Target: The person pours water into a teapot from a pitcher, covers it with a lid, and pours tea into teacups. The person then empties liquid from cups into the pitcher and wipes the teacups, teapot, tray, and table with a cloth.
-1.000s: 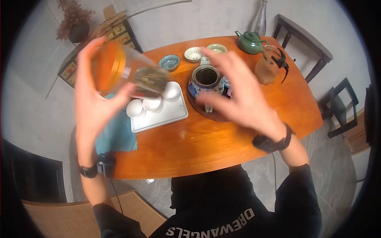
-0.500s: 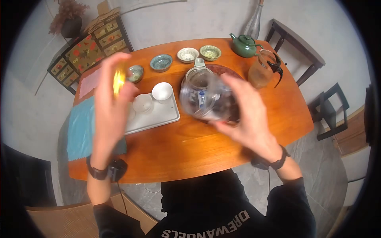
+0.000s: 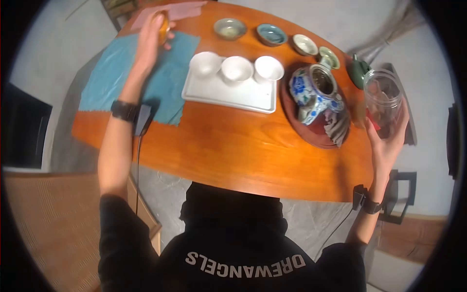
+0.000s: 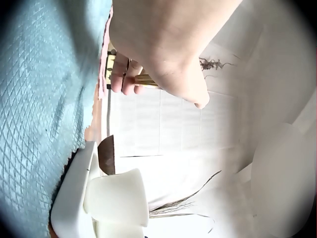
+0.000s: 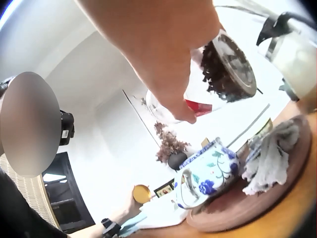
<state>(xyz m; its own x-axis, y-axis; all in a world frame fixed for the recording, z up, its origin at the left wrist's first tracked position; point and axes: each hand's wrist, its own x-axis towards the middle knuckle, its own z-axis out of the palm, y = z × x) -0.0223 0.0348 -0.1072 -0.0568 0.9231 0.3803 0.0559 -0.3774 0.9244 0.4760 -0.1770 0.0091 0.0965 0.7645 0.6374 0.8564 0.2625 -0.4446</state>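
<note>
At the far left of the head view, my left hand (image 3: 146, 51) holds a round golden lid (image 3: 164, 30) above the blue cloth (image 3: 168, 82) and near the pink cloth (image 3: 187, 12). My right hand (image 3: 386, 146) grips a clear jar (image 3: 382, 95) with no lid on it, at the right side of the table. Dark dried tea leaves (image 5: 218, 74) show inside the jar in the right wrist view, by a red patch on its side. Left of that hand, a lidless blue-and-white teapot (image 3: 299, 90) stands on a round reddish-brown tray (image 3: 316, 138) beside a crumpled grey cloth (image 3: 335, 126).
A white tray (image 3: 228, 100) bears three white cups, one of them a cup (image 3: 269, 69) nearest the teapot. Small bowls line the back, including a blue bowl (image 3: 271, 35). A green teapot (image 3: 358, 70) is behind the jar. A glass pitcher (image 5: 294, 57) stands close to it.
The lid came off the jar; the left hand has carried it far left. The right hand took the jar and moved it right, past the teapot. The head view has shifted.
</note>
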